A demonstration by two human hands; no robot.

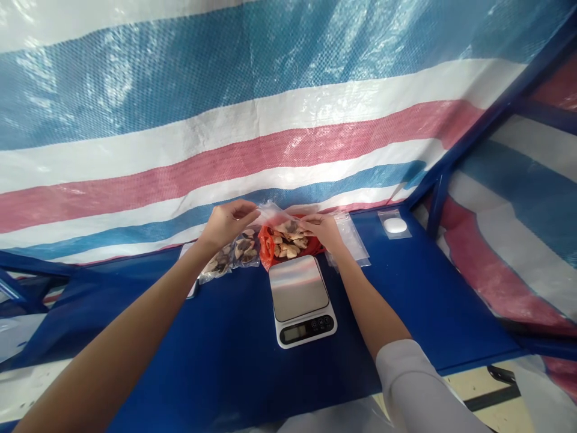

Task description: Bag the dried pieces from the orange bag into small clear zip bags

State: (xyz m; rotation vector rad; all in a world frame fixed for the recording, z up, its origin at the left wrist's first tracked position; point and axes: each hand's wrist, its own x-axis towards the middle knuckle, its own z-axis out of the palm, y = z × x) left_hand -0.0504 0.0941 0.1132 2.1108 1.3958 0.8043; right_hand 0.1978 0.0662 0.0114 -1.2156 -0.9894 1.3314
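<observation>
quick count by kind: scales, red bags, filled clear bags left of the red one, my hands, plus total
scale: 1
red bag: 1
filled clear bags: 2
hands (left hand, right hand): 2
total: 6

A woven plastic sheet [252,144] striped in blue, white and red rises behind the blue tabletop [216,349], creased and shiny under the light. A slanting blue metal bar [480,129] runs down its right side, and beyond it hangs a second striped sheet [509,210]. Near the tabletop's far right corner lies a clear packet with a white oval piece [395,225] (what it is, I cannot tell). Pale floor [478,383] crossed by a dark strip [491,398] shows at lower right.
</observation>
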